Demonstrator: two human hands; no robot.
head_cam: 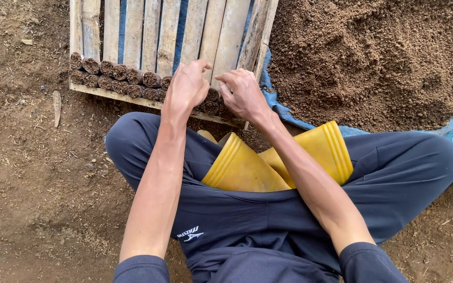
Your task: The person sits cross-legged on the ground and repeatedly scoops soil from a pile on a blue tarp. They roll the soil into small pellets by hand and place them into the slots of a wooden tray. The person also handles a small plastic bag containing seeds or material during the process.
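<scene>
Hovering: left hand (187, 86) and right hand (245, 94), fingers loosely curled, holding nothing | soil-filled dark seedling tubes (116, 76) packed in two rows at the near edge of the slatted bamboo tray (169, 31) | risk: a knock could topple the end tubes, spilling soil | loose brown soil heap (373, 57) on the right

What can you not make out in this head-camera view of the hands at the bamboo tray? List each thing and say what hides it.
- Soil-filled tubes near the tray's right end: covered by the left hand and right hand.
- Whether either hand grips a tube: fingers hide it.
- Bamboo tray: far end cut off by the top edge.
- Soil heap: cut off top and right.
- Yellow boots: feet tucked under the legs.
</scene>
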